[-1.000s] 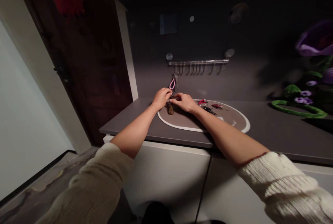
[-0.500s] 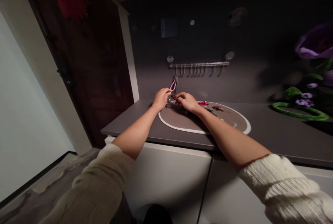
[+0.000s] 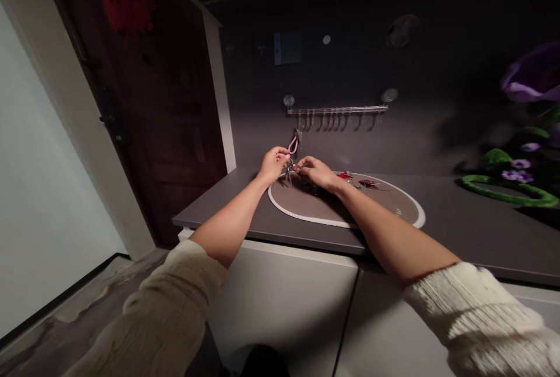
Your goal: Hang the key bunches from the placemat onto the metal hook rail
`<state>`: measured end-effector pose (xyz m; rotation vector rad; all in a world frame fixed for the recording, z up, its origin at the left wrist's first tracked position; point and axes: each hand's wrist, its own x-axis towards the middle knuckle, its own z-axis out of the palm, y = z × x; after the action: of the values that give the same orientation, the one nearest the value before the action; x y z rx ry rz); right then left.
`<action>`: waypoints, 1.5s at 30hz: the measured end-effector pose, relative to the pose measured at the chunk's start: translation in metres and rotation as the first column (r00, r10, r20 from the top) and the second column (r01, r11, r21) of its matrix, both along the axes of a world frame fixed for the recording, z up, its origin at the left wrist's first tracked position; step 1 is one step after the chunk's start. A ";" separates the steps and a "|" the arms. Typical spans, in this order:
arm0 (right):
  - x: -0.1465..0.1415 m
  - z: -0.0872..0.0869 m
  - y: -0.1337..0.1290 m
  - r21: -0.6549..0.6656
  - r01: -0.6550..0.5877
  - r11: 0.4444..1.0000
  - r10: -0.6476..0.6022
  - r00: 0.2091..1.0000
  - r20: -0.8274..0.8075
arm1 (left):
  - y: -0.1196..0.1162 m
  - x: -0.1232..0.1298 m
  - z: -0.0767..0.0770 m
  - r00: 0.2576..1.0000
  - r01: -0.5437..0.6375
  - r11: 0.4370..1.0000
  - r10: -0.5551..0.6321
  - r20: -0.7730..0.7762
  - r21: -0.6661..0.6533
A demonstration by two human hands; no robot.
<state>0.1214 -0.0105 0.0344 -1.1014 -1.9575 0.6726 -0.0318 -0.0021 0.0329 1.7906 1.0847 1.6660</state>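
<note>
My left hand (image 3: 274,163) pinches the top of a bunch of keys (image 3: 288,176), which dangles over the left end of an oval brown mat (image 3: 324,210) with a white rim. Close beside it, my right hand (image 3: 318,171) grips a small metal piece at the bunch, perhaps one of the keys; its fingers partly hide it. Just above the left fingertips is a pink strap loop (image 3: 293,143) that hangs from a hook on the clear rail (image 3: 339,110). Behind the right wrist lie a red item (image 3: 345,175) and a dark red item (image 3: 368,183) on the mat.
Several clear hooks line the rail, held to the dark wall by suction cups (image 3: 389,95). Purple flowers with a green base (image 3: 507,188) stand at the right of the grey counter (image 3: 476,231). A dark door (image 3: 175,132) is to the left, with white cabinets (image 3: 289,289) below.
My right hand has drawn slightly right from the left, so the keys and metal piece between them show more. The view has shifted a little.
</note>
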 end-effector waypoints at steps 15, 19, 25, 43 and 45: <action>-0.003 0.000 -0.002 0.043 -0.136 0.990 0.142 0.965 -0.222 | -0.004 0.003 0.000 0.995 0.092 0.995 -0.094 0.047 0.036; -0.002 0.002 -0.005 -0.020 -0.171 0.985 0.157 0.941 -0.300 | -0.006 0.005 0.001 0.986 0.133 0.991 -0.135 0.102 0.024; 0.001 0.000 -0.002 0.011 -0.156 0.988 0.149 0.916 -0.373 | -0.004 0.006 -0.002 0.991 0.087 0.996 -0.088 0.106 0.015; 0.005 0.053 0.031 -0.106 0.086 0.991 -0.136 0.688 -0.713 | -0.008 0.010 -0.023 0.708 -0.260 0.943 0.334 -0.622 0.209; 0.002 0.067 0.033 -0.141 0.093 0.986 -0.167 0.658 -0.734 | -0.009 0.010 -0.024 0.694 -0.261 0.945 0.327 -0.642 0.199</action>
<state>0.1238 0.0229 0.1012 -0.8100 -1.1267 0.9570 -0.0214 -0.0107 0.0090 2.4840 1.6981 1.2363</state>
